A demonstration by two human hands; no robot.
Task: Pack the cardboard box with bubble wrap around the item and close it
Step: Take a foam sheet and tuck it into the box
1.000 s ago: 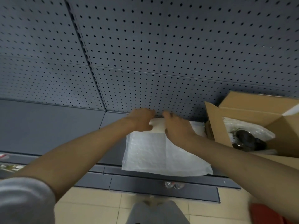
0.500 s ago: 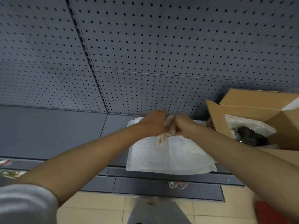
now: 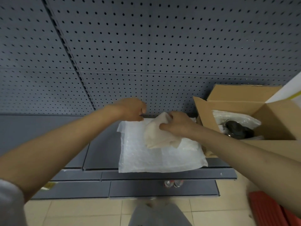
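I see the bubble wrap [image 3: 156,154] lying flat on the grey shelf [image 3: 101,154], its near edge hanging a little past the shelf's front lip. On top of it, toward the back, sits a crumpled off-white wad [image 3: 156,136] of paper or thin foam; I cannot tell which. My right hand [image 3: 177,125] is clamped on that wad, thumb on its near side and fingers curled over its top. My left hand [image 3: 132,109] is just beside it, to the left and slightly further back, fingers curled in. It holds clear of the wad, and I cannot make out anything pinched in it. The two hands are close together but not touching.

The box [image 3: 254,111] stands open on the same shelf, just to the right of the wrap, with its flaps up. Inside it I see a dark round item [image 3: 237,131] lying on clear plastic wrap [image 3: 236,118]. The box's left flap rises next to the right edge of the bubble wrap.

Behind everything is a grey pegboard [image 3: 146,46] wall. Below the shelf there is a lower shelf edge with two small bottles [image 3: 173,183] showing under it. Further down is a pale tiled floor [image 3: 78,212], and at the lower right a red object [image 3: 267,209] that is too blurred to name.
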